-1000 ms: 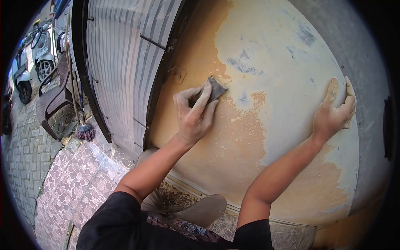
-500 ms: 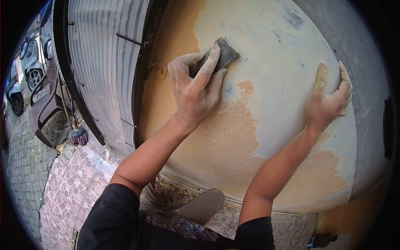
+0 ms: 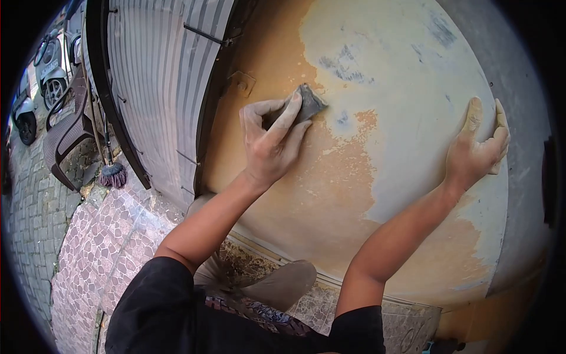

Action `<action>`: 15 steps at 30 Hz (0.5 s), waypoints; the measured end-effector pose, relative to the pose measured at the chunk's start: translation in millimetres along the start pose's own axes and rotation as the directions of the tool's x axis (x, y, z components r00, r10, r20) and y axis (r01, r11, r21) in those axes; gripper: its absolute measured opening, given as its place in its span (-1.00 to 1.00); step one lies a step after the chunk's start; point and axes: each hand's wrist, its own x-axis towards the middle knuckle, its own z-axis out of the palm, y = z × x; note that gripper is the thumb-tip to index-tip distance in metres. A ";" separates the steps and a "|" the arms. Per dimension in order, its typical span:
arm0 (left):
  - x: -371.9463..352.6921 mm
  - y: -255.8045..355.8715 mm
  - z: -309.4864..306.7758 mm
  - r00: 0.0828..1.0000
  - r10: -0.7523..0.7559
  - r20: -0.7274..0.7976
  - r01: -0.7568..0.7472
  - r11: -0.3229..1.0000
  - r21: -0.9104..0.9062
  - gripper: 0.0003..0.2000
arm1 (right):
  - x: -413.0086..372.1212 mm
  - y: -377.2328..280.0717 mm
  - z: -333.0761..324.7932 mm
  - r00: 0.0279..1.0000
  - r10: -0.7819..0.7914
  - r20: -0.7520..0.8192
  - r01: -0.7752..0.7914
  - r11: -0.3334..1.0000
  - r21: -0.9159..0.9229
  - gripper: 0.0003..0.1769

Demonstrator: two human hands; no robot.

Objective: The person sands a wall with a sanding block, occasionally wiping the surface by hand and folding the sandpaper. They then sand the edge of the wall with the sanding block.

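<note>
Dark grey sandpaper (image 3: 311,103), folded into a small pad, is pinched between the thumb and fingers of my left hand (image 3: 271,141) and lies against the panel. The large panel (image 3: 407,135) is patchy, pale cream over orange-tan, with dark scuffs near its top. Pale dust coats the fingers of both hands. At the panel's right edge rests my right hand (image 3: 476,144), its thumb apart on the face and its other fingers bent round the edge. A small pale piece shows beneath those fingers, too hidden to identify.
A striped corrugated sheet (image 3: 159,76) in a dark frame stands left of the panel, with thin rods sticking out. Further left are a brown chair (image 3: 68,133), a brush (image 3: 112,175) and parked scooters (image 3: 53,76). Patterned tiles (image 3: 94,242) cover the floor below.
My left hand and the sandpaper have moved down and left across the panel, uncovering dark scuffs. The whole view has shifted slightly, and my right hand still holds the panel's edge.
</note>
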 end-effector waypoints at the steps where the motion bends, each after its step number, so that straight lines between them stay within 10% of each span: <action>1: 13.9 4.7 4.9 0.997 -0.037 -0.065 0.034 0.998 -0.045 -0.43 | -0.3 -0.4 -0.8 1.000 0.015 0.001 -0.015 0.999 0.033 -0.32; 10: -138.4 -28.4 -50.6 0.951 0.077 0.301 -0.091 0.995 0.032 -0.50 | 1.8 5.6 2.7 1.000 -0.023 -0.018 0.023 1.000 0.000 -0.32; 15: -6.1 -8.3 -13.2 0.993 -0.106 -0.049 0.104 0.994 -0.039 -0.34 | 2.8 1.2 1.3 1.000 0.014 -0.009 -0.014 0.999 0.035 -0.32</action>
